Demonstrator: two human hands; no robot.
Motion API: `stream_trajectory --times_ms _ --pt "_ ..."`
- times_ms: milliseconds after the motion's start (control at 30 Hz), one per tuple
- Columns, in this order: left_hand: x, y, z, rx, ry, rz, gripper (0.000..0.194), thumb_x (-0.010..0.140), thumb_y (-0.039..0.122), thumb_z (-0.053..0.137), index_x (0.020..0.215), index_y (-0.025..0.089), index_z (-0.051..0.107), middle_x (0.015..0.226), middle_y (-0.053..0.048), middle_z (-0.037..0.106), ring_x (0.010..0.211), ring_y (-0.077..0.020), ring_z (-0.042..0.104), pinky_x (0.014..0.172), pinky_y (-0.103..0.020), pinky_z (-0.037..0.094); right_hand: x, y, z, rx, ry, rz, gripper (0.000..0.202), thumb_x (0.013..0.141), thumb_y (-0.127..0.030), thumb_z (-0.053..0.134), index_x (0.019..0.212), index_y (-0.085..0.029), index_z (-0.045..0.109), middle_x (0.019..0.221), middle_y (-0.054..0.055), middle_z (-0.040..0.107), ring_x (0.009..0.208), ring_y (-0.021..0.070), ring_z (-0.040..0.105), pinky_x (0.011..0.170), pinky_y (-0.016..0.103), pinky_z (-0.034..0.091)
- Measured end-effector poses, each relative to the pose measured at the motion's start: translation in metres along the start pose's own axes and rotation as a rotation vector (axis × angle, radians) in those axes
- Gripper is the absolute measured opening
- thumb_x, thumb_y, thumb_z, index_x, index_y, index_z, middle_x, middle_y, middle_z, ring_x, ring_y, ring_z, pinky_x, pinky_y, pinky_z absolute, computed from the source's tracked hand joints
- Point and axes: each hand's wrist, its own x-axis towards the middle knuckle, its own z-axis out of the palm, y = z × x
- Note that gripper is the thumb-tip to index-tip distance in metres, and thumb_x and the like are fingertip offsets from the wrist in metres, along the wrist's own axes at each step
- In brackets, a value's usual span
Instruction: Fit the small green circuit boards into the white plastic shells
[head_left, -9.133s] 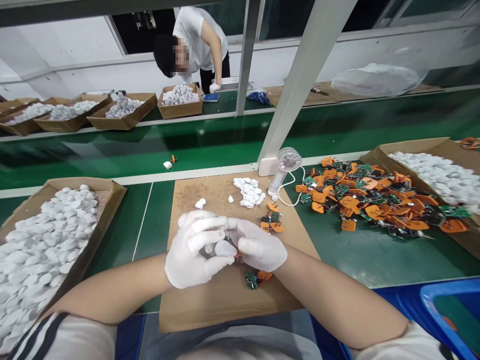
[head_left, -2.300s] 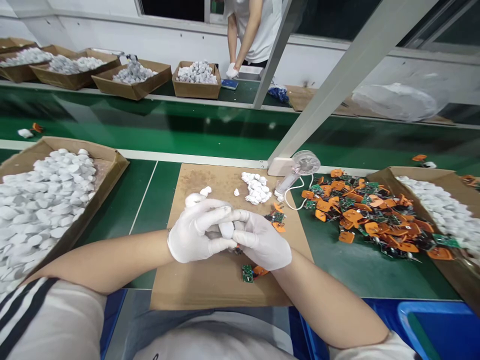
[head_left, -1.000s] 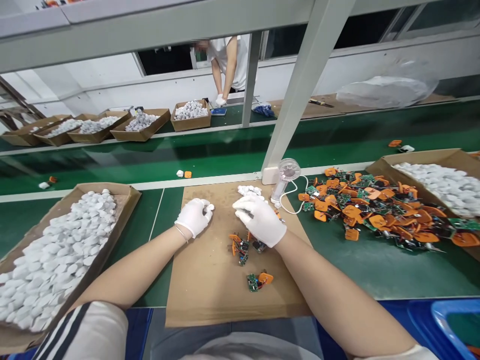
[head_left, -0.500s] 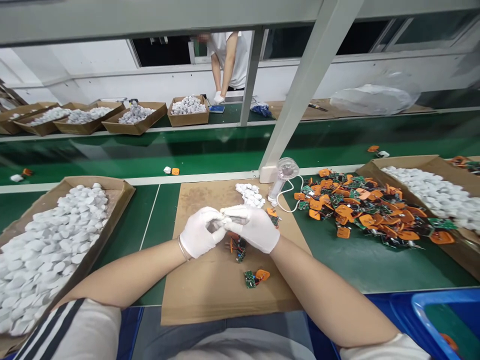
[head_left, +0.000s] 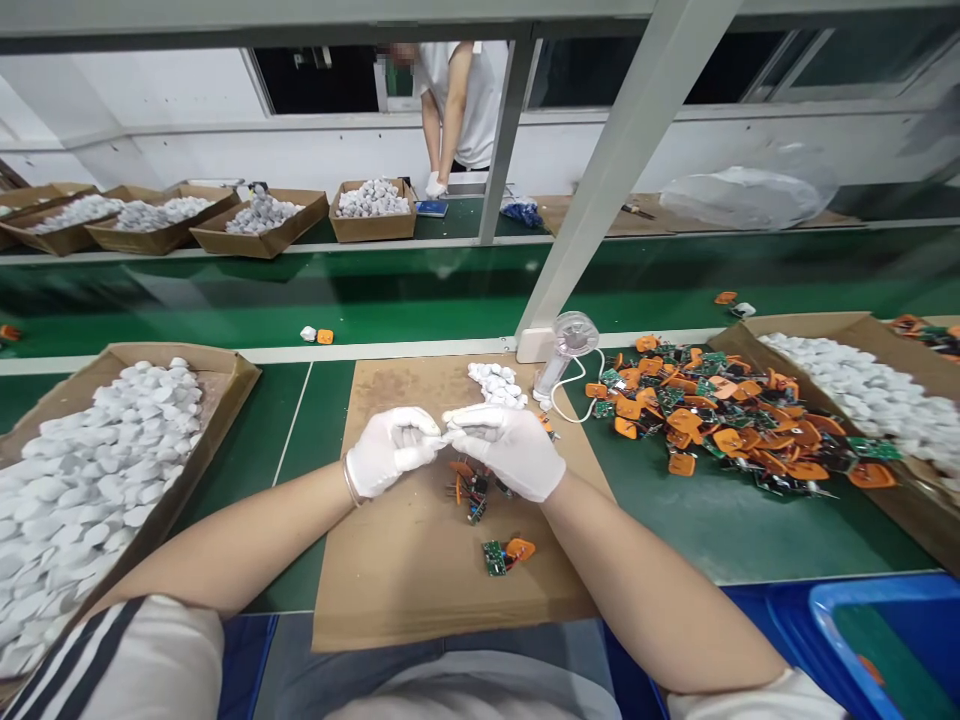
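Observation:
My left hand (head_left: pixel 391 452) and my right hand (head_left: pixel 514 450), both in white gloves, meet above the cardboard sheet (head_left: pixel 390 570). Their fingers are pinched together around a small white piece (head_left: pixel 448 438), mostly hidden by the gloves. Just behind my right hand lies a small heap of white pieces (head_left: pixel 496 386). Under the hands is a cluster of circuit boards with orange parts (head_left: pixel 472 490). Closer to my body, one green board (head_left: pixel 495 558) with an orange part (head_left: pixel 520 548) rests on the cardboard.
Boxes of white pieces stand at left (head_left: pixel 112 450) and right (head_left: pixel 862 385). A pile of orange parts and boards (head_left: pixel 720 420) lies right, beside a small clear fan (head_left: pixel 566 350). A slanted post (head_left: pixel 600 170) rises behind. Across the belt (head_left: pixel 420 295) a person works.
My hands have shifted slightly, with the fingers of my left hand more curled at the white piece. The view has moved a little, and items on the belt appear further left.

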Motion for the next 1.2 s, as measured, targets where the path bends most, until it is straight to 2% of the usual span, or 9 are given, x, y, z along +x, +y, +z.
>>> stream_trajectory --times_ms 100,267,433,600,667,733,833,1000,1200 --pt "0.007 0.002 -0.014 0.162 0.072 0.011 0.026 0.069 0.039 0.074 0.070 0.018 0.058 0.070 -0.002 0.062 0.056 -0.0140 0.056 0.056 -0.030 0.049 0.008 -0.001 -0.009 0.028 0.161 -0.009 0.024 0.070 -0.035 0.078 0.088 -0.020 0.074 0.105 0.010 0.073 0.089 0.0225 0.069 0.082 0.040 0.060" --pt "0.030 0.004 -0.041 1.166 0.106 -0.037 0.016 0.074 0.021 0.060 0.083 0.019 0.073 0.093 -0.010 0.071 0.098 -0.0306 0.063 0.089 -0.044 0.050 0.019 -0.007 -0.024 0.325 0.168 0.014 0.041 0.073 -0.040 0.077 0.106 -0.017 0.067 0.107 0.011 0.069 0.064 0.0122 0.057 0.057 0.033 0.052" --pt "0.018 0.011 -0.024 1.408 0.026 0.110 0.040 0.071 0.016 0.061 0.110 0.021 0.072 0.124 -0.014 0.062 0.118 -0.0390 0.051 0.099 -0.056 0.040 0.017 -0.010 -0.026 0.377 0.117 0.025 0.040 0.065 -0.034 0.083 0.098 -0.015 0.069 0.110 0.012 0.067 0.076 0.0153 0.061 0.065 0.034 0.053" --pt "-0.012 0.018 0.010 1.212 -0.346 0.407 0.028 0.075 0.032 0.070 0.102 0.025 0.071 0.109 -0.010 0.065 0.103 -0.0295 0.058 0.095 -0.049 0.042 0.013 -0.010 -0.023 0.437 0.091 0.024 0.034 0.065 -0.032 0.084 0.083 -0.018 0.059 0.117 0.012 0.067 0.076 0.0180 0.069 0.062 0.033 0.056" --pt "-0.016 0.016 0.017 1.092 -0.242 0.427 0.025 0.074 0.035 0.073 0.095 0.023 0.069 0.103 -0.009 0.066 0.099 -0.0275 0.060 0.095 -0.048 0.044 0.010 -0.012 -0.023 0.457 0.006 0.037 0.036 0.065 -0.029 0.083 0.088 -0.020 0.056 0.104 0.010 0.072 0.067 0.0168 0.068 0.057 0.031 0.054" --pt "-0.015 0.012 0.018 0.898 -0.003 0.408 0.028 0.073 0.035 0.075 0.095 0.022 0.064 0.101 -0.009 0.067 0.099 -0.0261 0.061 0.096 -0.048 0.046 0.007 -0.014 -0.023 0.482 -0.133 0.056 0.044 0.065 -0.027 0.081 0.100 -0.021 0.054 0.092 0.008 0.075 0.056 0.0140 0.064 0.052 0.028 0.051" --pt "-0.009 0.009 0.018 0.478 0.207 0.321 0.050 0.069 0.036 0.080 0.110 0.023 0.055 0.112 -0.010 0.067 0.107 -0.0259 0.063 0.097 -0.046 0.050 -0.001 -0.018 -0.018 0.542 -0.392 0.085 0.066 0.064 -0.025 0.079 0.121 -0.026 0.046 0.113 0.012 0.072 0.043 0.0083 0.056 0.043 0.023 0.046" --pt "-0.012 0.016 0.021 0.201 0.230 0.102 0.052 0.069 0.038 0.080 0.109 0.021 0.054 0.088 -0.004 0.072 0.086 -0.0216 0.071 0.085 -0.039 0.058 -0.012 -0.024 -0.003 0.590 -0.706 0.126 0.094 0.062 -0.021 0.077 0.142 -0.034 0.030 0.150 0.021 0.041 0.042 0.0042 0.056 0.039 0.021 0.043" --pt "-0.018 0.034 0.028 0.351 0.130 0.075 0.036 0.068 0.031 0.080 0.096 0.019 0.062 0.087 -0.004 0.072 0.083 -0.0220 0.070 0.080 -0.036 0.058 -0.016 -0.022 0.007 0.639 -0.816 0.158 0.109 0.062 -0.016 0.077 0.151 -0.038 0.017 0.148 0.018 0.045 0.041 0.0021 0.054 0.038 0.018 0.040"
